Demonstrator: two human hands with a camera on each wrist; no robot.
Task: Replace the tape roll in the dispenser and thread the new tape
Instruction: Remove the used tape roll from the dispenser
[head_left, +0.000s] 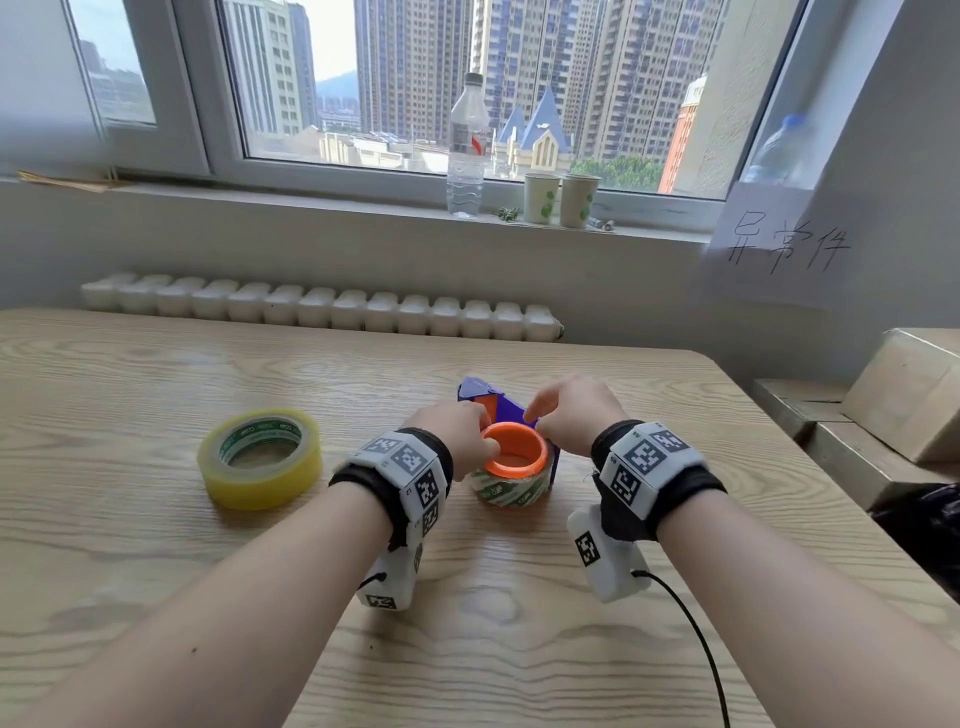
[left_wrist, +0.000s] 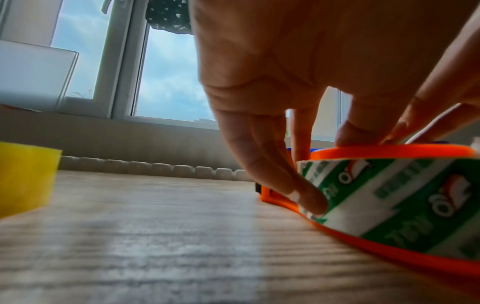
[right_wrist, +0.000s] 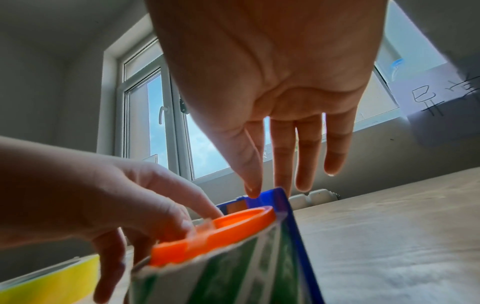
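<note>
A blue tape dispenser lies on its side on the wooden table, its orange hub facing up. A nearly bare roll with green and white print sits around the hub. My left hand grips this roll, thumb over the orange rim and fingers against the printed side. My right hand hovers just right of the hub with straight fingers, the index tip touching the blue edge. A full yellow tape roll lies flat to the left.
Cardboard boxes stand at the table's right edge. A cable trails from my right wrist toward the near edge. A water bottle and two paper cups stand on the windowsill behind a radiator.
</note>
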